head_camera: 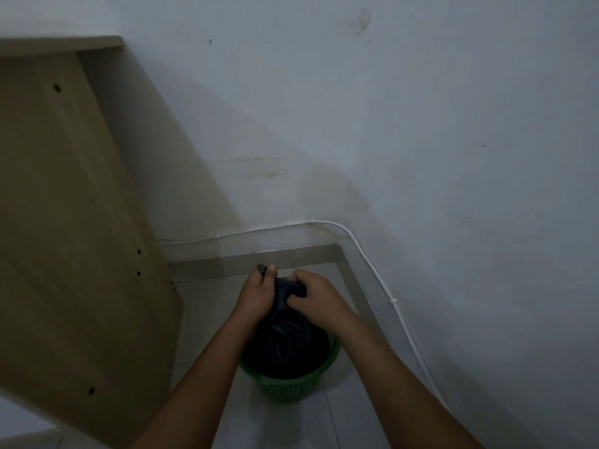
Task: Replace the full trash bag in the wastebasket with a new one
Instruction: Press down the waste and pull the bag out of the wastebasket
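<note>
A green plastic wastebasket stands on the tiled floor in a room corner. A full black trash bag sits inside it, its top gathered into a bunch above the rim. My left hand grips the bunched top from the left, with a bit of black plastic sticking out above the thumb. My right hand clutches the same gathered plastic from the right. Both hands touch each other over the bag's neck, which they mostly hide. No new bag is in sight.
A tall beige wooden panel with small holes stands close on the left of the basket. White walls meet in the corner behind it, with a white cable clipped along their base. Pale floor tiles lie in front.
</note>
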